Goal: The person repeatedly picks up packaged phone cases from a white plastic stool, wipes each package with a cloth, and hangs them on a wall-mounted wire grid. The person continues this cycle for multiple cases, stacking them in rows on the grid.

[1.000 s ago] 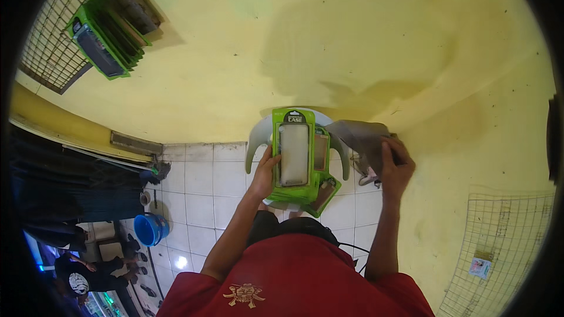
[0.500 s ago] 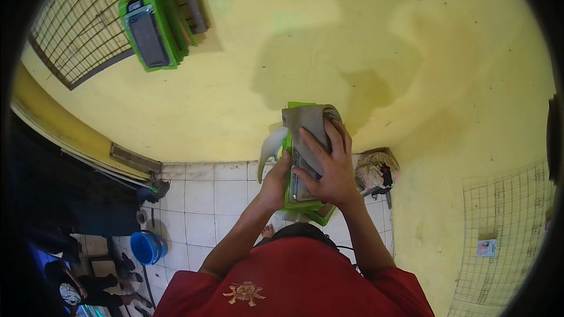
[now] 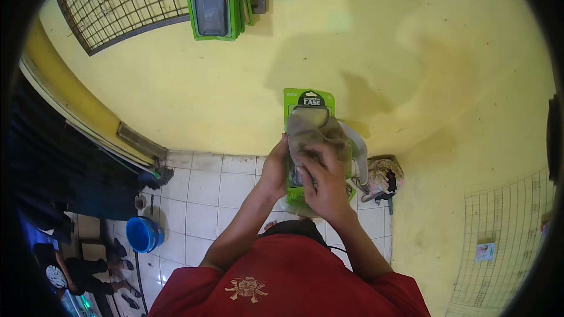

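left hand (image 3: 274, 170) holds a green case pack (image 3: 310, 116) over a pale chair (image 3: 357, 144); right hand (image 3: 328, 188) presses a grey cloth (image 3: 314, 135) across its middle, whether clutching it unclear; wiping looks unfinished. beyond, similar packs (image 3: 210, 9) hang at a wall grid (image 3: 126, 1).

Yellow wall (image 3: 446, 82) above white floor tiles (image 3: 202, 185)
There's a wire grid (image 3: 126, 0) up against it, dark cloth (image 3: 70, 164) hanging lower, soft shadows (image 3: 370, 94) across the yellow.
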The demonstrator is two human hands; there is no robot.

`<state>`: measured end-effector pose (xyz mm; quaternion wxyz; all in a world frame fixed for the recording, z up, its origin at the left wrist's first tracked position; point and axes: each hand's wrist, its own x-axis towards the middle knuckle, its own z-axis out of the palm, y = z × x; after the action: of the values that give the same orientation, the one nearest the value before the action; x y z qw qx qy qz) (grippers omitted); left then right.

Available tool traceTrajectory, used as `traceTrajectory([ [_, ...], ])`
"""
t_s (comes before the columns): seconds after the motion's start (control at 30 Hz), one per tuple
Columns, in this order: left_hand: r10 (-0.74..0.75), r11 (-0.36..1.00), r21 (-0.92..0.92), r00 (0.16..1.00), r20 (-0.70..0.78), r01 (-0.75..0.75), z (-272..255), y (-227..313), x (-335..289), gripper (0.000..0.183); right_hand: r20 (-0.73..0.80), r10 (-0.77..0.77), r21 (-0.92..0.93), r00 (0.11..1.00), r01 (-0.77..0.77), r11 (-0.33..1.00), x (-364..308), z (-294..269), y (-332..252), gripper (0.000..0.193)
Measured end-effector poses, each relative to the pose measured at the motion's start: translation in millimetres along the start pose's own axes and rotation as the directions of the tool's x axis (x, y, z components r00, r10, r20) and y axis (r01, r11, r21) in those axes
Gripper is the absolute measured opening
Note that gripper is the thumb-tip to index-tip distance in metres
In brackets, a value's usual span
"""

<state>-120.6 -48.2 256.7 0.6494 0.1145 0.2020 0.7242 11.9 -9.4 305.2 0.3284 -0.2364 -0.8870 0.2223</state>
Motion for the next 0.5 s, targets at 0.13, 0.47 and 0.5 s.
traceTrajectory([
  [0.13, -0.044, 0.990, 0.128, 0.998, -0.053, 0.050, 16.5, 6.5, -9.7, 0.052, -0.089, -0.021, -0.366, 0.996, -0.013, 0.931, 19.4, -17.9, -0.1, 0.048],
  [0.47, 0.009, 1.000, -0.004, 1.000, -0.022, -0.010, 8.5, 21.9, -0.7, 0.049, -0.045, -0.118, -0.223, 0.992, 0.105, 0.969, 15.9, 7.6, 5.0, 0.060],
  [0.5, 0.013, 0.999, 0.037, 1.000, -0.024, -0.012, 6.1, 25.2, 0.3, 0.049, -0.028, -0.104, -0.199, 0.994, 0.097, 0.975, 9.6, 9.7, 0.4, 0.059],
])
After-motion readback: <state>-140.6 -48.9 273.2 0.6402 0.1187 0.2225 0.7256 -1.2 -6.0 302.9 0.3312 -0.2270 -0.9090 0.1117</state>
